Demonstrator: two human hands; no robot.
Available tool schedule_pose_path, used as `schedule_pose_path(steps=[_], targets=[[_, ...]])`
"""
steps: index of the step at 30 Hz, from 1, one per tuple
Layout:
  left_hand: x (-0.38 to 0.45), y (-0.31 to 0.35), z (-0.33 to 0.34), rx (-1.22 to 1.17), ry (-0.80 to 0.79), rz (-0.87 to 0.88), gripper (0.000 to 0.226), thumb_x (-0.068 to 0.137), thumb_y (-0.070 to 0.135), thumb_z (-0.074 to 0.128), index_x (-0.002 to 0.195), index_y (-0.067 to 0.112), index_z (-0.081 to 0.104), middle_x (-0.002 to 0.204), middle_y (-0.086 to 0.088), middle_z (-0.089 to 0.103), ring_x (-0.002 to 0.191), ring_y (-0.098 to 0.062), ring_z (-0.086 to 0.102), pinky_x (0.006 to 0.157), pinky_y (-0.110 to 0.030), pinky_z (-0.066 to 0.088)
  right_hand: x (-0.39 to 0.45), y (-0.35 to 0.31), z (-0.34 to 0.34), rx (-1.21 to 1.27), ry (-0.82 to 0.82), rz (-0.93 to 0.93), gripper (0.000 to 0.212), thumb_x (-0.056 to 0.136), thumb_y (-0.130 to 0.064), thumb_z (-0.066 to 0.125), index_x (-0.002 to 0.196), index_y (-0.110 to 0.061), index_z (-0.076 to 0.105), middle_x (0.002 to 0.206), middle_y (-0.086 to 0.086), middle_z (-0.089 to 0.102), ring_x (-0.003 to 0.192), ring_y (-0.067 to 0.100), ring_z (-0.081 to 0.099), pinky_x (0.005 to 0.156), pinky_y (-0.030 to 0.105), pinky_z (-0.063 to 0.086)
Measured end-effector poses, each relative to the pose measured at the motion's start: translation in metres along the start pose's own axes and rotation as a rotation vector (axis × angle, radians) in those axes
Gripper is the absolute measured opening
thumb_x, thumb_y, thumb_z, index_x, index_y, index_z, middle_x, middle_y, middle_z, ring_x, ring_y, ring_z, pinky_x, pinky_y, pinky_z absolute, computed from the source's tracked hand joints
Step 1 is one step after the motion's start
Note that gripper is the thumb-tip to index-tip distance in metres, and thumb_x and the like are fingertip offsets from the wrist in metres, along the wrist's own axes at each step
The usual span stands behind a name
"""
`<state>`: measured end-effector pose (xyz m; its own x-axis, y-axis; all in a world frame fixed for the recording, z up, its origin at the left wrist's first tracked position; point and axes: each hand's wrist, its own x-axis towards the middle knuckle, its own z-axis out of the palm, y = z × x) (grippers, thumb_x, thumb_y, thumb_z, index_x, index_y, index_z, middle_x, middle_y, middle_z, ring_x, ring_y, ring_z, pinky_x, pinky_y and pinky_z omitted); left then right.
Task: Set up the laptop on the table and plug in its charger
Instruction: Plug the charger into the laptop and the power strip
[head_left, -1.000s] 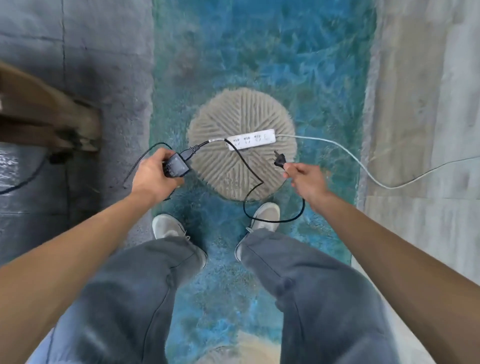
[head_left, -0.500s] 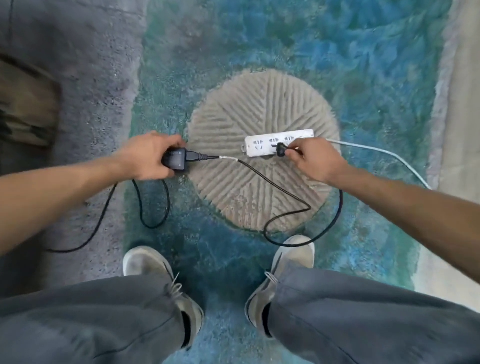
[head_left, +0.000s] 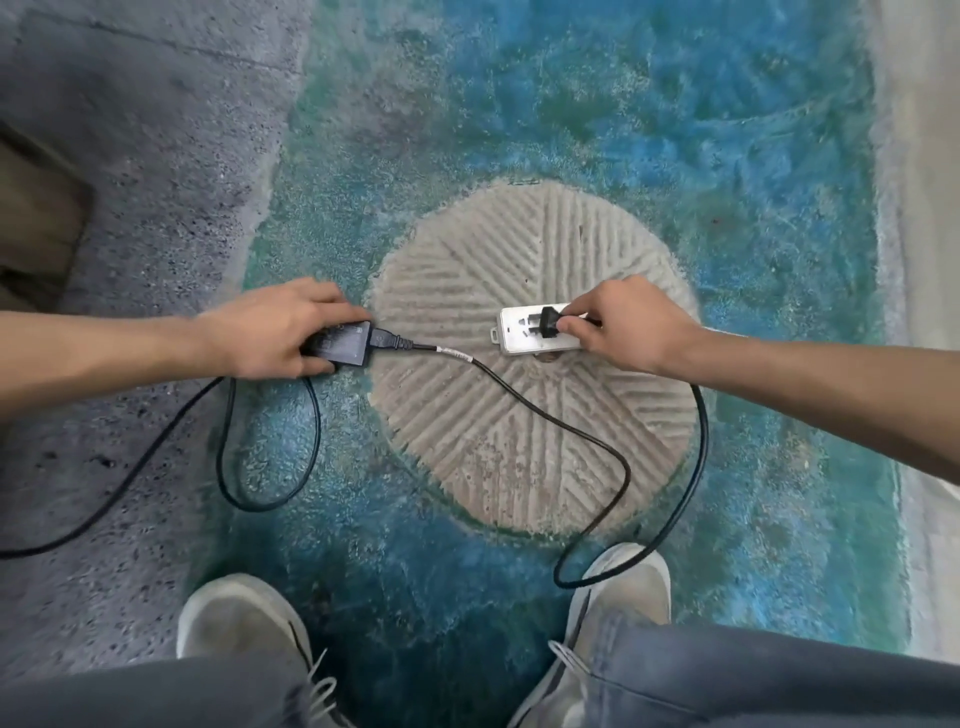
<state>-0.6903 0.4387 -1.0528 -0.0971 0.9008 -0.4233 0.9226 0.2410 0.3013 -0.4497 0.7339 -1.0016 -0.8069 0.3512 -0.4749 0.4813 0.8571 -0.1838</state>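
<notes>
A round grooved stone slab (head_left: 519, 415) is lying in the blue-green floor. We are gripping the black charger brick (head_left: 340, 344) with our left hand (head_left: 270, 330), while our right hand (head_left: 623, 325) is pinching the plug (head_left: 548, 322) against the white power strip (head_left: 519, 332) on the slab.

The floor (head_left: 156, 156) is grey speckled concrete left of a grooved round stone (head_left: 519, 431), blue-green paint all around it; a white power strip (head_left: 519, 340) lies on the stone; a black cable (head_left: 597, 447) loops over the stone's near edge; two pale shoes (head_left: 244, 618) stand nearer.
</notes>
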Motion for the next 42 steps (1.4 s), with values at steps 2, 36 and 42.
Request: schedule_pose_path(steps=[2,36,42], targets=[[0.001,0.004,0.006,-0.019,0.0,0.003,0.079,0.086,0.039,0.075,0.154,0.023,0.038,0.134,-0.003,0.054,0.122,-0.021,0.051,0.104,-0.038,0.046,0.0,-0.009,-0.004,-0.038,-0.008,0.002,0.03,0.102,-0.035,0.058,0.12,-0.019,0.076,0.062,0.001,0.064,0.046,0.012,0.049,0.043,0.025,0.032],[0.008,0.008,0.027,0.001,0.081,0.03,0.081,0.088,0.046,0.069,0.156,0.033,0.027,0.131,0.007,0.049,0.119,-0.012,0.047,0.103,-0.034,0.046,0.02,-0.028,-0.015,0.728,-0.294,0.355,0.014,0.098,-0.021,0.066,0.109,-0.013,0.071,0.076,0.007,0.076,0.058,0.009,0.069,0.051,0.022,0.059],[0.01,0.011,0.024,0.013,0.052,0.018,0.08,0.089,0.048,0.068,0.155,0.032,0.028,0.132,0.008,0.049,0.12,-0.012,0.047,0.105,-0.035,0.045,0.015,0.012,-0.016,0.954,-0.485,0.234,0.035,0.102,-0.014,0.045,0.128,-0.019,0.068,0.115,0.008,0.076,0.103,0.026,0.073,0.091,0.035,0.06]])
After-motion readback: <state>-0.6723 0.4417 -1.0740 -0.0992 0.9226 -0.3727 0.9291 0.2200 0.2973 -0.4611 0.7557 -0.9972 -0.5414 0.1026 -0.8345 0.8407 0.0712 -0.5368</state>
